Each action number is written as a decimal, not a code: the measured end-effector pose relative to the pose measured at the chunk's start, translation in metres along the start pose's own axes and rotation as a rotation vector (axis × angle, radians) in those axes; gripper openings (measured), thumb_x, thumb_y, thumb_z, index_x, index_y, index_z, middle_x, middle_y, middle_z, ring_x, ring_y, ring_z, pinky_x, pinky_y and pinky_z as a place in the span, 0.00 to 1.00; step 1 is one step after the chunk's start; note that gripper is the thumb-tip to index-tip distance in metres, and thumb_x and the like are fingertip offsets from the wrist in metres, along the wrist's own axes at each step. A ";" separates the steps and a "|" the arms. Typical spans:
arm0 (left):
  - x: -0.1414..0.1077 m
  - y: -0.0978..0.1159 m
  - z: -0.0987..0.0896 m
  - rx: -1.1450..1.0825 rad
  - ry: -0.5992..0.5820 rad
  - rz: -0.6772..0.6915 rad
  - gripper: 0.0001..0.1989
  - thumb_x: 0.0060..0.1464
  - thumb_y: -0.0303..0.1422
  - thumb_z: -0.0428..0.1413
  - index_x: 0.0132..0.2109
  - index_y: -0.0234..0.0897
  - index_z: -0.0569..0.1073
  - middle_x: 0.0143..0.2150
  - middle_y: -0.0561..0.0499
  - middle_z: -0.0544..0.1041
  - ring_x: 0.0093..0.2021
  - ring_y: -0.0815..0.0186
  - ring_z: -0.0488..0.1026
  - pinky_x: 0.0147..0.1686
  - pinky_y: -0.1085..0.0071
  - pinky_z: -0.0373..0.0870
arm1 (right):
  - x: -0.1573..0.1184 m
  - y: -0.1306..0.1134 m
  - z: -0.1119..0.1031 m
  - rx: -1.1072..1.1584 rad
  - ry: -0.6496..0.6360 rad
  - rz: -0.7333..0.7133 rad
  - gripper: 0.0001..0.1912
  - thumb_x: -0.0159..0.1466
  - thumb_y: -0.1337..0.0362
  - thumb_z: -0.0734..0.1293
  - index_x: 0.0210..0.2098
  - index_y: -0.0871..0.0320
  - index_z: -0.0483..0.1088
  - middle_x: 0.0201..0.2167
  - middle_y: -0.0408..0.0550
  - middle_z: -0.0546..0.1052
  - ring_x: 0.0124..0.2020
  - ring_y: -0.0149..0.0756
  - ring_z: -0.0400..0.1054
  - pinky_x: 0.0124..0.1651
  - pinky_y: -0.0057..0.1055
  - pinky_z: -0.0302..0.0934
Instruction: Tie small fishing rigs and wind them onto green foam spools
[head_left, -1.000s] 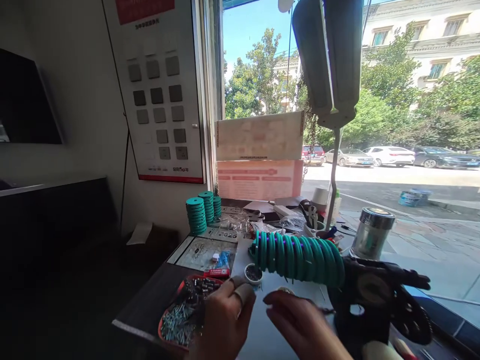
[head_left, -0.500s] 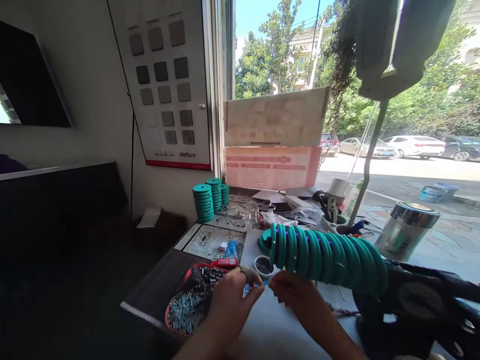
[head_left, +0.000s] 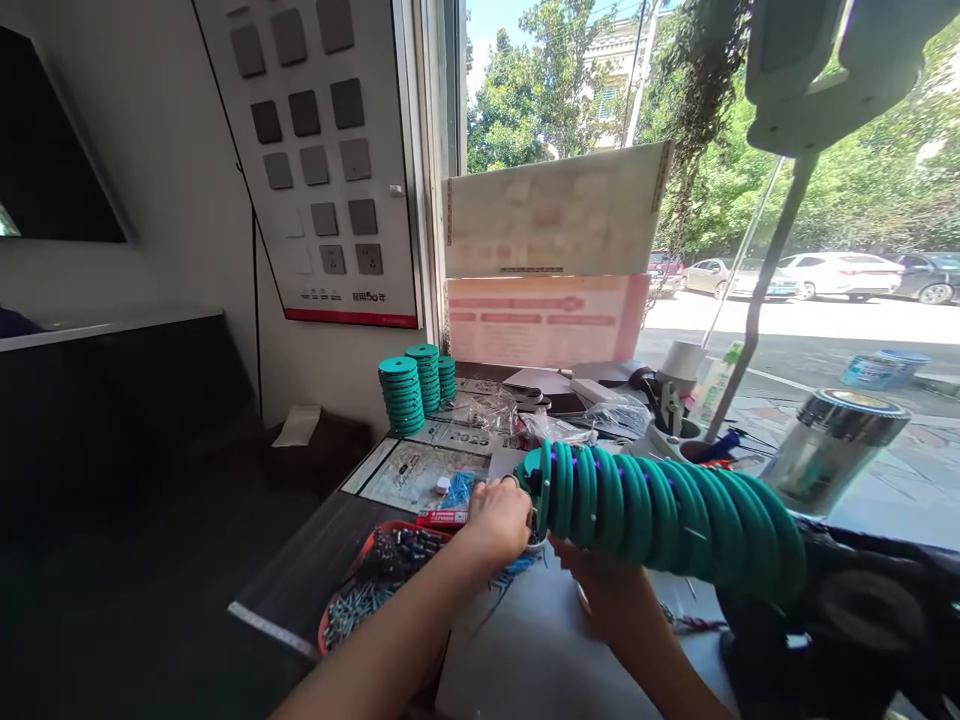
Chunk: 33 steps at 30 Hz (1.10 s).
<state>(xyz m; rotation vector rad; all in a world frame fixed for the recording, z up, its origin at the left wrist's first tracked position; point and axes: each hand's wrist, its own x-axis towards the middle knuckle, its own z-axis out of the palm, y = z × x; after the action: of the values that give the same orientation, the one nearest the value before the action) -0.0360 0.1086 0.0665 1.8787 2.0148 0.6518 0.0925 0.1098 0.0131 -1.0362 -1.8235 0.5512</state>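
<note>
My left hand [head_left: 501, 518] reaches to a small white cup [head_left: 537, 547] of dark bits, beside the front end of a row of green ridged discs [head_left: 637, 510]. Its fingers are curled together, tips hidden in or behind the cup's rim. Below the front discs is my right hand [head_left: 596, 580], fingers bent and partly in shadow; what they hold, if anything, does not show. The discs line up along a black device [head_left: 840, 600] at the right. Under the left wrist lie thin blue pieces [head_left: 514, 572] on the pale table surface.
A red tray [head_left: 324, 630] of screws and dark metal parts stands left of my arm. Behind are stacks of green discs [head_left: 401, 395], a red box [head_left: 441, 518], a bag of blue pieces [head_left: 459, 490] and plastic bags [head_left: 619, 418]. A clear jar [head_left: 840, 450] stands at the right.
My left hand has moved up and forward from near my right hand to the white cup. My right hand has shifted slightly right, under the discs. The view has tilted slightly.
</note>
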 end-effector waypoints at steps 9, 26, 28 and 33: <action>-0.027 -0.014 -0.010 -0.805 -0.043 -0.060 0.08 0.42 0.36 0.54 0.25 0.34 0.67 0.21 0.54 0.61 0.24 0.70 0.60 0.28 0.70 0.59 | 0.002 -0.012 0.017 0.589 -0.091 0.359 0.24 0.48 0.43 0.61 0.11 0.57 0.62 0.11 0.44 0.65 0.14 0.33 0.60 0.18 0.30 0.56; -0.065 -0.003 0.009 -2.042 0.007 -0.470 0.12 0.53 0.22 0.47 0.25 0.29 0.71 0.25 0.49 0.73 0.27 0.71 0.70 0.31 0.75 0.65 | -0.008 -0.043 0.032 0.722 0.019 0.445 0.24 0.45 0.43 0.64 0.16 0.60 0.68 0.14 0.47 0.70 0.19 0.37 0.64 0.21 0.30 0.62; -0.065 -0.003 0.009 -2.048 0.037 -0.559 0.11 0.53 0.23 0.47 0.26 0.29 0.71 0.25 0.48 0.73 0.27 0.71 0.70 0.31 0.75 0.66 | -0.010 -0.049 0.026 0.688 0.016 0.375 0.21 0.49 0.46 0.63 0.18 0.60 0.68 0.15 0.46 0.70 0.20 0.36 0.64 0.22 0.29 0.62; -0.066 0.000 0.008 -2.115 0.029 -0.703 0.12 0.55 0.27 0.45 0.28 0.30 0.69 0.23 0.50 0.74 0.25 0.71 0.71 0.27 0.75 0.65 | -0.011 -0.061 0.014 0.578 -0.003 0.324 0.17 0.53 0.52 0.62 0.21 0.59 0.69 0.17 0.46 0.71 0.20 0.35 0.64 0.21 0.26 0.58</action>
<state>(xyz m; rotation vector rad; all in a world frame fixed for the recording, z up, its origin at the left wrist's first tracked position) -0.0263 0.0441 0.0545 -0.1001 0.6807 1.4871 0.0569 0.0684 0.0453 -0.9203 -1.3704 1.1923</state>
